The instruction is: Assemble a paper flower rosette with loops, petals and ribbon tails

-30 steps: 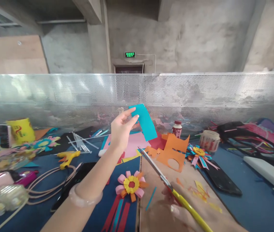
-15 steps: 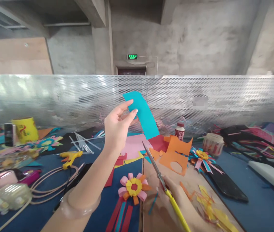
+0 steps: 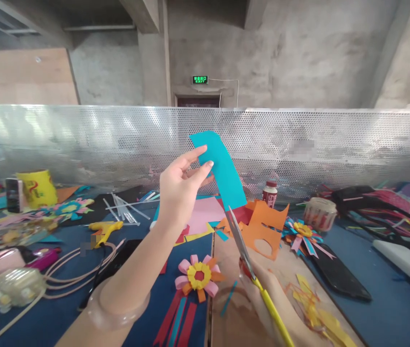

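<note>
The single camera sits on the person's head and looks forward and a little down across a blue table (image 3: 389, 308). It faces a perforated metal screen (image 3: 82, 140) along the table's far side, with a concrete wall (image 3: 299, 53) and an exit sign (image 3: 199, 79) beyond. The left hand (image 3: 179, 188), pinching a teal paper strip (image 3: 219, 164), sits mid-frame, close to the lens. The right hand (image 3: 266, 291), gripping scissors (image 3: 243, 246), is nearer still, at the bottom edge.
</note>
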Motion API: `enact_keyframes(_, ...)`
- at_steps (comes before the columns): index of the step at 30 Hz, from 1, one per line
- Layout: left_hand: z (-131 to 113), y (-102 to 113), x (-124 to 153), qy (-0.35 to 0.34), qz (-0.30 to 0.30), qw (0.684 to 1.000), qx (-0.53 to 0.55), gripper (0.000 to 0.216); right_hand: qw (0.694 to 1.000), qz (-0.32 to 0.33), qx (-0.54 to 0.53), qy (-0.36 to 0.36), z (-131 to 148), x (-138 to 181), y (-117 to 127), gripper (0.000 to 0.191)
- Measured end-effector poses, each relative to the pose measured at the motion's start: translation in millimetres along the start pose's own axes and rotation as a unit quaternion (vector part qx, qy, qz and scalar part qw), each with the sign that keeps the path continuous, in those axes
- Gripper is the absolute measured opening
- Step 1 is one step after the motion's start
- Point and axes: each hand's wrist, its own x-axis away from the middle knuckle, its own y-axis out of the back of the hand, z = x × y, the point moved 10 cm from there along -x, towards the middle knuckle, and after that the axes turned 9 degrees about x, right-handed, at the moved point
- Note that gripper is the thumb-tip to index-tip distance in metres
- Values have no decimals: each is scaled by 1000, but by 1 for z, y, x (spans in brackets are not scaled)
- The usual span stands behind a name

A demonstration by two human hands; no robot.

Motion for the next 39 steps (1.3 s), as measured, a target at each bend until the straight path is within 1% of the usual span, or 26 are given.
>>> enact_keyframes(6, 8, -8, 6, 23, 15, 1000, -2, 34, 998, 41, 3, -41, -14, -1, -9, 27)
enact_keyframes(10, 12, -15, 11, 31, 30, 999, -5, 34, 998, 50, -12, -48, -16, -1, -11, 26)
enact_keyframes(14, 15, -17, 13, 39, 34, 998, -20, 34, 997, 58, -28, -51, -17, -1, -13, 24)
enact_keyframes(24, 21, -22, 17, 47, 44, 998, -19, 32, 998, 40, -28, -30, -10, -1, -8, 28)
enact_keyframes(32, 20, -23, 17, 42, 50, 998, -7, 33, 998, 45, -36, -5, -3, 0, -7, 25)
enact_keyframes(34, 20, -23, 17, 41, 48, 998, -9, 32, 998, 48, -39, -6, -2, 1, -7, 26)
enact_keyframes(39, 20, -23, 17, 40, 47, 998, -14, 32, 998, 29, -52, -29, -2, 2, -3, 25)
